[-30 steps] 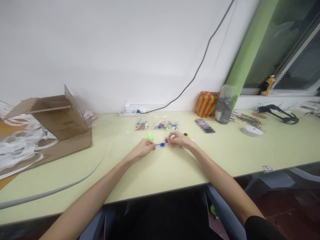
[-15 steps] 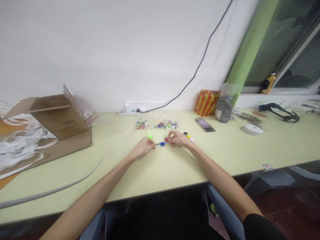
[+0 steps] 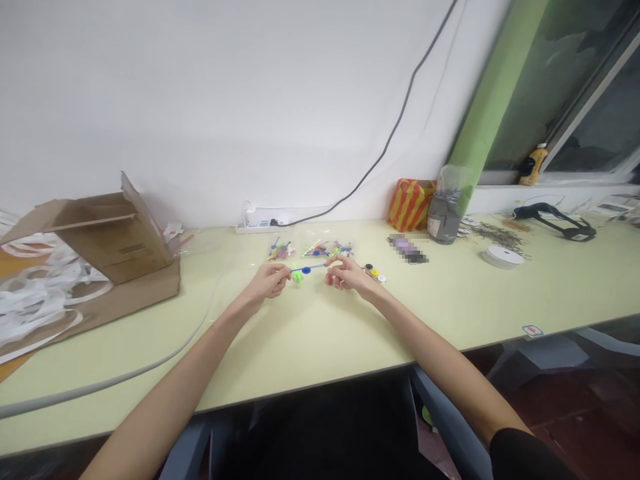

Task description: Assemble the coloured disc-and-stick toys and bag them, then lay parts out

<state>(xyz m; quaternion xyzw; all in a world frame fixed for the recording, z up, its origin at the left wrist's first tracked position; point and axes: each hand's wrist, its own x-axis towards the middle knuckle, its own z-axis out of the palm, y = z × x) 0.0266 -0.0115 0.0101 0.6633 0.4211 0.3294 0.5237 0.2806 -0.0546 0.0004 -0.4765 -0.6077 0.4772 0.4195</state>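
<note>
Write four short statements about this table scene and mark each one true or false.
1. The left hand and right hand hold a blue rod between them. True.
2. A blue disc sits on the rod. True.
3. The cardboard box lies to the right of the hands. False: it lies to their left.
4. The power strip lies nearer the person than the hands. False: it lies far back, beyond the hands.

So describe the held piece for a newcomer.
On the pale table, find the white power strip. Just before it, the left hand and right hand pinch a thin blue stick; unlike the bagged pieces behind, it carries a blue disc.
</note>
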